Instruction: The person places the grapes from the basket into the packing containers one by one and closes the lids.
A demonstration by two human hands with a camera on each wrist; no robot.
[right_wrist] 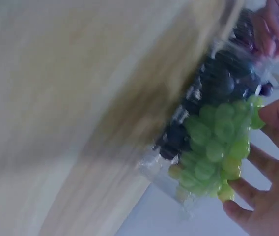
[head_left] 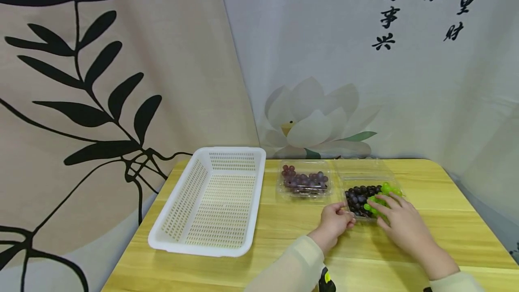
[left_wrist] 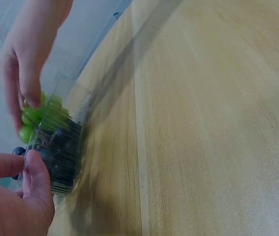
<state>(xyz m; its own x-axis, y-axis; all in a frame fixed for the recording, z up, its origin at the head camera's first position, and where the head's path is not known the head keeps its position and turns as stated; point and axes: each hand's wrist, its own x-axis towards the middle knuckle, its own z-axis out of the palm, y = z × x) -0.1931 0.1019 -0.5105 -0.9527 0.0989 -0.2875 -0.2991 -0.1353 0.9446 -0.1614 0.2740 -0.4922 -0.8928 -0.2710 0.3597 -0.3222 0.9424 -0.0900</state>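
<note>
A clear plastic box (head_left: 362, 218) with its lid folded back stands at the right of the table, holding black grapes (head_left: 357, 198) and a bunch of green grapes (head_left: 387, 188). My left hand (head_left: 334, 224) pinches the box's near left edge between thumb and fingers; in the left wrist view the left hand (left_wrist: 19, 196) covers part of that corner. My right hand (head_left: 405, 224) lies over the green bunch. In the right wrist view, the spread fingers of the right hand (right_wrist: 277, 182) touch the green grapes (right_wrist: 215, 142), which sit beside and partly over the black ones.
A second clear box (head_left: 306, 164) with reddish-purple grapes (head_left: 304, 181) stands left of the first one. Farther left is a white perforated plastic basket (head_left: 215, 208) on the wooden table (head_left: 284, 256). A printed curtain (head_left: 324, 48) hangs behind the table.
</note>
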